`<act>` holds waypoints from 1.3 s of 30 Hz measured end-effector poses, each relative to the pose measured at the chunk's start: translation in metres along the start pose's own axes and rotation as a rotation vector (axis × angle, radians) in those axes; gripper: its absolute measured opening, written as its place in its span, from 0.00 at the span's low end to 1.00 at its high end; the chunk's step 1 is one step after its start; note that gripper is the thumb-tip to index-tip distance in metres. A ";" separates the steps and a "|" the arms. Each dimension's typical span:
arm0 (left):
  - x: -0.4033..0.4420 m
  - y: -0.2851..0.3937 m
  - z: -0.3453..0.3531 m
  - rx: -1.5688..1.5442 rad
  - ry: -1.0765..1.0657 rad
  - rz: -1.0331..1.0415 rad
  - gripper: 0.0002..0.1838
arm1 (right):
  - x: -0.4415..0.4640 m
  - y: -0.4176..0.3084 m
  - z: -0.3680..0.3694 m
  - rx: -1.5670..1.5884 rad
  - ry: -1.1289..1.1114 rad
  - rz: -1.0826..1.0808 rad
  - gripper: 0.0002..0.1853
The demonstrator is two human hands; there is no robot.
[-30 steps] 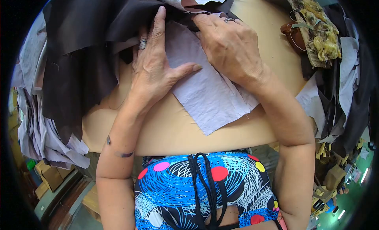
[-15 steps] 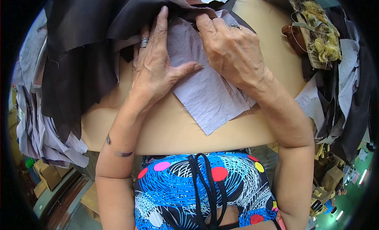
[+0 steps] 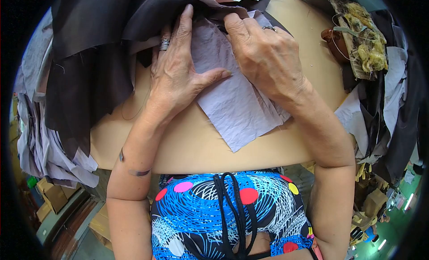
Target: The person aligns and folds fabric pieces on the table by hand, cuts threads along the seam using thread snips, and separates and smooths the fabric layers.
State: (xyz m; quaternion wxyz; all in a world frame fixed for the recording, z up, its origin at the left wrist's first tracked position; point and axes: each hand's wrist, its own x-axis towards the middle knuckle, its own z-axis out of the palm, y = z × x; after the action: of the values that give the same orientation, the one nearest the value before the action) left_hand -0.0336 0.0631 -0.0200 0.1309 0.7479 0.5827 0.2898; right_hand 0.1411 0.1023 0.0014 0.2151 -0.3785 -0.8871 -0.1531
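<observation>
A left hand [image 3: 175, 65] and a right hand [image 3: 268, 54] work over a pale lavender cloth [image 3: 237, 112] lying aslant on a tan tabletop [image 3: 196, 153], between the two forearms, one corner pointing toward the wearer. The left hand is palm down and spread wide, its thumb reaching onto the lavender cloth and its fingers at the edge of a heap of dark cloth [image 3: 89, 77]; it grips nothing that shows. The right hand is half closed, fingers curled at the lavender cloth's far right side (whether they pinch it cannot be told, the fingertips being hidden). The step in hand looks to be steadying and arranging the fabric; the next move, by this reading, calls for light pressure from the left hand and a fine touch from the right, so the cloth does not wrinkle. By count: two hands, one lavender piece uppermost between them, with an uncertain number of layers beneath; one board [image 3: 363, 69] topped with yellow matter [image 3: 373, 54]; one reddish-brown object [image 3: 331, 40] beside it; and two side piles, left [image 3: 33, 139] and right [image 3: 395, 81], whose overlapping pieces defy counting, as do those in the dark heap.
</observation>
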 end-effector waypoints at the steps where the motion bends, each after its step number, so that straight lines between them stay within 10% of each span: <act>1: 0.000 0.000 0.000 0.000 -0.005 -0.006 0.63 | 0.000 0.001 0.000 0.002 -0.008 -0.005 0.11; 39: -0.003 -0.002 0.000 0.024 -0.023 0.036 0.64 | 0.002 -0.004 -0.001 0.187 -0.029 0.139 0.11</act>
State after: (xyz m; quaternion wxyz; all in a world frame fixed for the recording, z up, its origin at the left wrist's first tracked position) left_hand -0.0349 0.0611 -0.0219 0.1233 0.7629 0.5713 0.2763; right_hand 0.1371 0.1003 0.0025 0.2465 -0.4195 -0.8723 -0.0490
